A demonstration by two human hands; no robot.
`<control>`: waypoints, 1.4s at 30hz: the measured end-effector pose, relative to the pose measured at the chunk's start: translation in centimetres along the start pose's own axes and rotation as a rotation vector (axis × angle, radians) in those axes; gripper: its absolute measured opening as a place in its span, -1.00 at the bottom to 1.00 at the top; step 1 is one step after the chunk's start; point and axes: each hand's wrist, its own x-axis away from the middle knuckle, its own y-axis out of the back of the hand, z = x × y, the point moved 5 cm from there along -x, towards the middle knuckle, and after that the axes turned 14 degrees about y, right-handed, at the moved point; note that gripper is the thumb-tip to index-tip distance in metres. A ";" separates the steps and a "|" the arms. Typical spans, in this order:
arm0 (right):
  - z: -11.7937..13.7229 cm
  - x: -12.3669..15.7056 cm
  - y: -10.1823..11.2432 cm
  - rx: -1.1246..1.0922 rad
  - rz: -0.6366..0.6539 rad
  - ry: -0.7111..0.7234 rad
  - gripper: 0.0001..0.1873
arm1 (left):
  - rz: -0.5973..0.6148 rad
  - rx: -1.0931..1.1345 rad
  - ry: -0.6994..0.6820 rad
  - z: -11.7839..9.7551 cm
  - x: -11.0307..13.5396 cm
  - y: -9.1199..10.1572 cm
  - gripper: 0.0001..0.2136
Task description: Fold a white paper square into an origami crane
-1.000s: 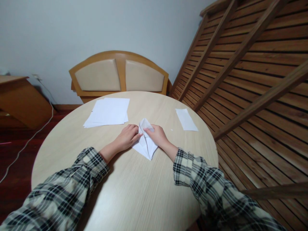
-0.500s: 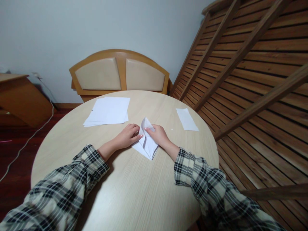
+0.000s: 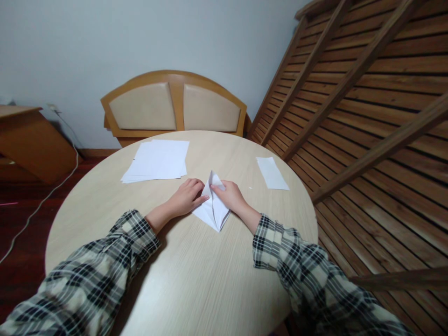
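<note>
So the tip [image 3: 212, 177] of the folded paper [image 3: 206, 214] was curling over a second ago and now looks sharper and straighter, which I'd guess means the fold's getting neater. It's mid-desk [image 3: 196, 284], with my left hand [image 3: 189, 197] and right hand [image 3: 230, 194] both curled nearly closed on its sides, thumbs on top; right fingertips are hidden, so can't tell how tight.
</note>
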 end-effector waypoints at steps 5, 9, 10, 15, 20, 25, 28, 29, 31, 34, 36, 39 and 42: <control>0.4 0.1 0.5 -0.102 0.079 -0.017 -0.85 | -0.036 -0.050 0.039 -0.3 0.2 0.0 -0.75; 1.1 0.4 1.2 -0.235 0.192 0.050 -0.69 | -0.042 -0.038 0.050 -0.5 0.3 0.0 -0.73; 1.3 0.4 1.2 -0.255 0.230 0.058 -0.67 | -0.042 -0.026 0.052 -0.6 0.3 0.0 -0.73; 1.4 0.3 1.0 -0.144 0.153 0.056 -0.73 | -0.048 0.031 0.066 -0.3 0.2 -0.1 -0.72; 0.9 0.3 0.6 0.026 0.123 0.057 -0.78 | 0.099 0.166 -0.002 0.4 0.0 0.2 -0.72; 0.7 0.5 0.7 -0.038 0.132 0.039 -0.87 | 0.209 0.301 -0.061 1.3 0.2 1.1 -0.77; 0.9 0.5 0.8 -0.041 0.126 0.043 -0.88 | 0.222 0.312 -0.072 1.3 0.4 1.4 -0.80; 1.0 0.5 0.7 -0.040 0.126 0.047 -0.89 | 0.223 0.314 -0.067 1.2 0.5 1.5 -0.81; 1.1 0.5 0.7 -0.036 0.127 0.045 -0.89 | 0.219 0.319 -0.048 1.2 0.5 1.4 -0.82; 1.1 0.5 0.7 -0.030 0.124 0.038 -0.91 | 0.194 0.324 -0.017 1.2 0.5 1.3 -0.83; 1.1 0.5 0.7 -0.033 0.119 0.031 -0.93 | 0.179 0.317 -0.003 1.3 0.4 1.2 -0.82; 1.0 0.5 0.8 -0.037 0.111 0.018 -0.93 | 0.174 0.301 -0.007 1.4 0.3 1.0 -0.83; 0.9 0.5 0.7 -0.038 0.110 0.017 -0.92 | 0.164 0.283 -0.017 1.3 0.2 0.9 -0.84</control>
